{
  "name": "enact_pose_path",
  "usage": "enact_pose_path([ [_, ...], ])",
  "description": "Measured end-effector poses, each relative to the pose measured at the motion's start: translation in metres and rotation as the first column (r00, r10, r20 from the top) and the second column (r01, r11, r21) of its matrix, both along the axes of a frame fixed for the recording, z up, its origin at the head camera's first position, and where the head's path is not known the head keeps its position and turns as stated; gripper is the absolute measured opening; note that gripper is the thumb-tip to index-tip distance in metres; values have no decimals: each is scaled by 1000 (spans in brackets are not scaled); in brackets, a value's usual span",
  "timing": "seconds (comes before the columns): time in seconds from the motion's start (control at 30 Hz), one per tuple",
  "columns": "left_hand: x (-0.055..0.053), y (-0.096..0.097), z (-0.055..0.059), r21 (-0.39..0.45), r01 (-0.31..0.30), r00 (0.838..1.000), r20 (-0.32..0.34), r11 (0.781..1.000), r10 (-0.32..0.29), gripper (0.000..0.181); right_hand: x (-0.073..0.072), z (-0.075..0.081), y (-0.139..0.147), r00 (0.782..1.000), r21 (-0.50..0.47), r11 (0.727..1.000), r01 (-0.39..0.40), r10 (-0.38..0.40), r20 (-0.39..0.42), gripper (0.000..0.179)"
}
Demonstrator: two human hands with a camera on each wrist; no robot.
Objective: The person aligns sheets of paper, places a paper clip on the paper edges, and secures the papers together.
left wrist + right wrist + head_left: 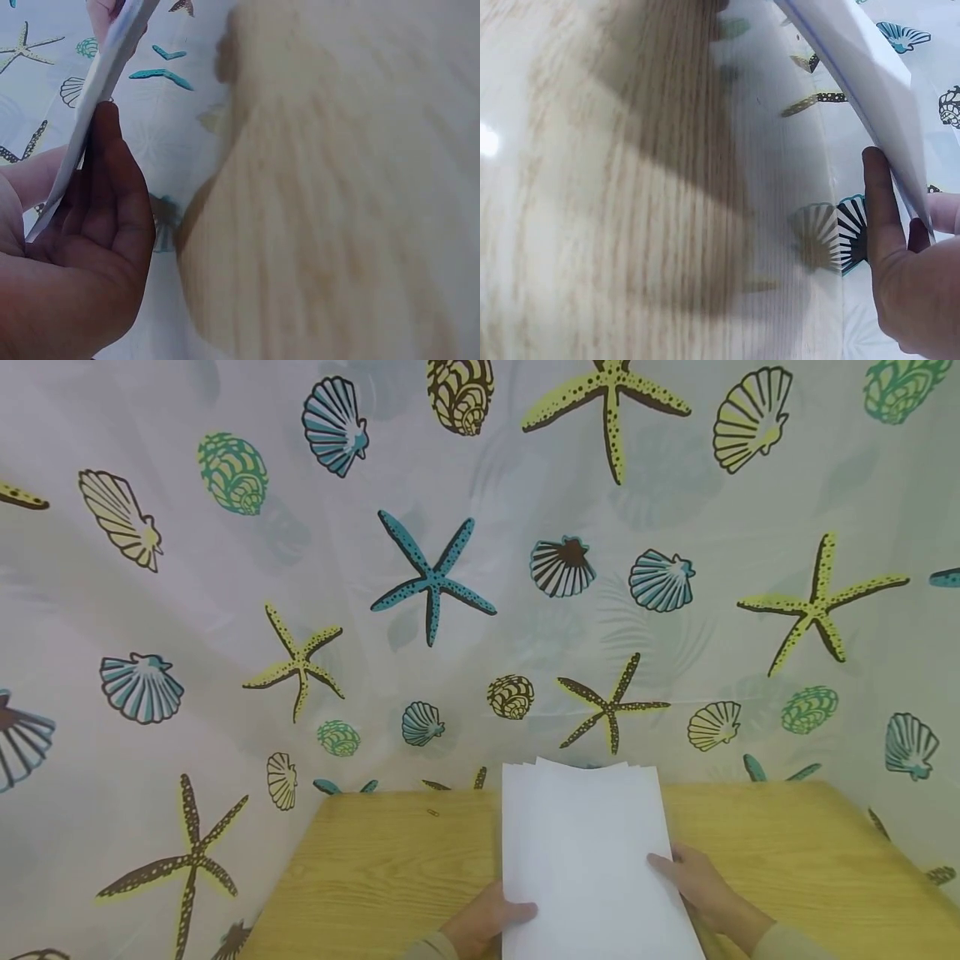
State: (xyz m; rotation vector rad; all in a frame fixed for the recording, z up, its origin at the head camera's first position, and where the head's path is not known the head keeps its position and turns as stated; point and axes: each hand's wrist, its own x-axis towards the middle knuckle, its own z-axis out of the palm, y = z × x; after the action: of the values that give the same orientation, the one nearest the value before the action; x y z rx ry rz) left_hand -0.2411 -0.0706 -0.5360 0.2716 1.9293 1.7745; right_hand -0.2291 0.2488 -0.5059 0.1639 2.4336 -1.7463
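Note:
A stack of white paper sheets [588,852] is held up above the table, its top edges slightly uneven. My left hand [491,917] grips the stack's left edge, thumb on the front face and fingers behind. On the opposite edge, my right hand [701,881] holds it the same way. In the left wrist view the paper stack [112,64] appears edge-on between the thumb and curled fingers of the left hand [97,255]. The right wrist view has the stack [877,90] pinched by the right hand [915,277], with one finger extended along its back.
A small paper clip [432,812] lies on the wood-grain table [390,852], left of the stack. Behind and at both sides hangs a pale curtain [480,677] printed with starfish and seashells, meeting the table's far edge.

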Motion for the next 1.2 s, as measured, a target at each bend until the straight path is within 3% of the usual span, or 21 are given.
enact_pose_path([
  [0.27,1,1,-1,68,6,1000,4,998,-7,53,1,-3,0,999,38,999,7,-5,-40,62],
  [0.53,3,-1,1,126,33,996,76,991,-43,42,0,-7,2,997,79,997,-6,12,-77,61],
  [0.73,1,0,-1,39,-34,998,52,999,32,45,0,-7,2,997,89,996,-18,24,-72,62],
  [0.97,-3,5,-5,35,-106,994,16,994,106,56,0,-8,3,995,67,998,4,2,-96,58],
  [1.2,-4,6,0,25,-114,993,0,993,114,59,-2,-6,3,995,127,992,20,-7,-103,58],
])
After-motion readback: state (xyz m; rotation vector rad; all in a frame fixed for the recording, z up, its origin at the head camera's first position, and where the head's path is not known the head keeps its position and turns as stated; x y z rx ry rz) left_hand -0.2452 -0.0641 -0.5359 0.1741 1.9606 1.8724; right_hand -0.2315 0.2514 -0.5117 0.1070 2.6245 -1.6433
